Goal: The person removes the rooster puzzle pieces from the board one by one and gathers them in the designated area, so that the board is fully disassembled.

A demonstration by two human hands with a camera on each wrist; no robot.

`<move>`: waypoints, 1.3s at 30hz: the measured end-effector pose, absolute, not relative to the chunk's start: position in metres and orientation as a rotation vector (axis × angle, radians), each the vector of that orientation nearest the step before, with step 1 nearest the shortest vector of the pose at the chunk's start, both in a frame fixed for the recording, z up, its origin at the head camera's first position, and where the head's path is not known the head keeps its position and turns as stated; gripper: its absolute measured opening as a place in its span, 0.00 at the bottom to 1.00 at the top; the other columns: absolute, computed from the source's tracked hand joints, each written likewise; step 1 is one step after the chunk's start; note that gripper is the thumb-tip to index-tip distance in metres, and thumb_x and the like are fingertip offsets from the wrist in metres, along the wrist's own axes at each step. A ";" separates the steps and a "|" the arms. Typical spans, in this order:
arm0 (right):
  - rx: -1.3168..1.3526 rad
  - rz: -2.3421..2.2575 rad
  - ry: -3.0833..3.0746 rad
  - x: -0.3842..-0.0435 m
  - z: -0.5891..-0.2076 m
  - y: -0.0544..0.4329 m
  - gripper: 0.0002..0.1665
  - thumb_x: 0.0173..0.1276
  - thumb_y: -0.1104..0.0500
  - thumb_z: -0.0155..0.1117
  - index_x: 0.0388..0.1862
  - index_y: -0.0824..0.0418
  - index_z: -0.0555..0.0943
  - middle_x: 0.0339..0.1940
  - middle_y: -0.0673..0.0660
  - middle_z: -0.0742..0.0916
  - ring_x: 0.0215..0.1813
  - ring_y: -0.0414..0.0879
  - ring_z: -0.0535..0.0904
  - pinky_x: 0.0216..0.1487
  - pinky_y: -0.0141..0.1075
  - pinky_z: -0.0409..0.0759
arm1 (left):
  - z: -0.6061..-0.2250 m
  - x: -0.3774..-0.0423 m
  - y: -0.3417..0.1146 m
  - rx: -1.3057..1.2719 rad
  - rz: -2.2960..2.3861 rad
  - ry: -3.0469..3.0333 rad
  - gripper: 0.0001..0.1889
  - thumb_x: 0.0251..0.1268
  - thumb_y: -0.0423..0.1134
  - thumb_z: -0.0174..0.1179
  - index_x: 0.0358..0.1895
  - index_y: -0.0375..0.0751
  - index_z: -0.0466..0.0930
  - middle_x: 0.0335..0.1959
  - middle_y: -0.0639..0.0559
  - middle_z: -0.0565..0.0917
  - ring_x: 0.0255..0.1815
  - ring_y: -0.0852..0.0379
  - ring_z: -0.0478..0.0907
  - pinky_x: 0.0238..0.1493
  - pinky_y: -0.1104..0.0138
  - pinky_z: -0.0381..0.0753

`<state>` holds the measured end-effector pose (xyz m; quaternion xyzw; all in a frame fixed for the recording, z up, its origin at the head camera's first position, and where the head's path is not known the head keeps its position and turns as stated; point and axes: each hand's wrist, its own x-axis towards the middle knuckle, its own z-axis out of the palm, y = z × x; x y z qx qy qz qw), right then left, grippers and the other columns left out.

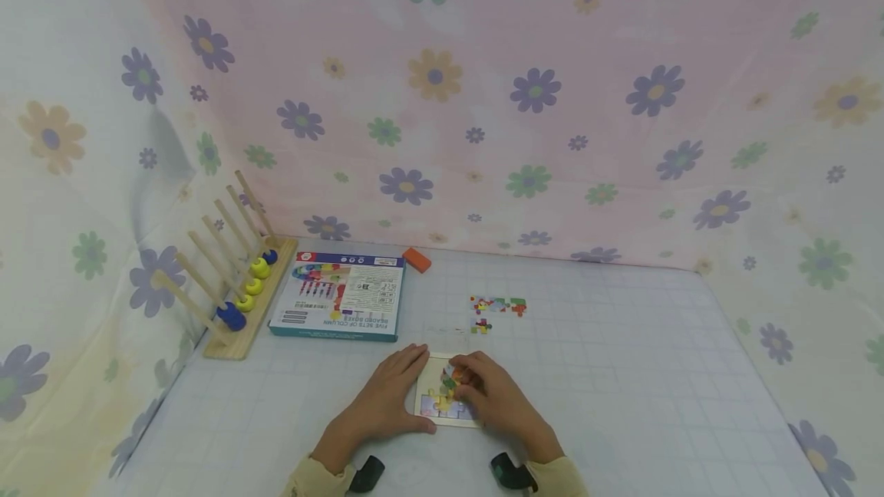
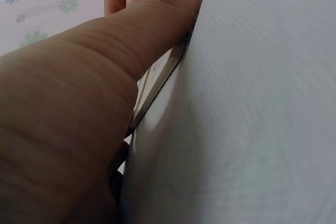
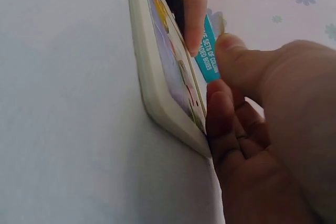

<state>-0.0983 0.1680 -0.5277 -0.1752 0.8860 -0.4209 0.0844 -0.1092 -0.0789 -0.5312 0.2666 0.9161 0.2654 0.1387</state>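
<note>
A small jigsaw puzzle tray with a pale raised rim lies on the table in front of me. Joined pieces with yellow and lilac print fill its near part. My left hand rests along the tray's left side, fingers stretched to its far corner and thumb at the near edge. Over the right side of the tray, my right hand pinches a puzzle piece between thumb and fingers, mostly hidden by them. Green and orange print shows just left of those fingertips.
Several loose puzzle pieces lie beyond the tray, with another small group nearer. A flat boxed set and an orange block are at back left. Beside them stands a wooden peg rack with blue and yellow beads.
</note>
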 end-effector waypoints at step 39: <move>-0.190 -1.000 2.944 -0.165 -0.539 0.242 0.25 0.73 0.61 0.63 0.69 0.56 0.77 0.61 0.57 0.81 0.65 0.56 0.74 0.71 0.57 0.75 | -0.534 -0.110 -0.078 0.735 0.772 2.636 0.62 0.45 0.72 0.71 0.83 0.49 0.53 0.84 0.55 0.54 0.85 0.48 0.50 0.85 0.48 0.55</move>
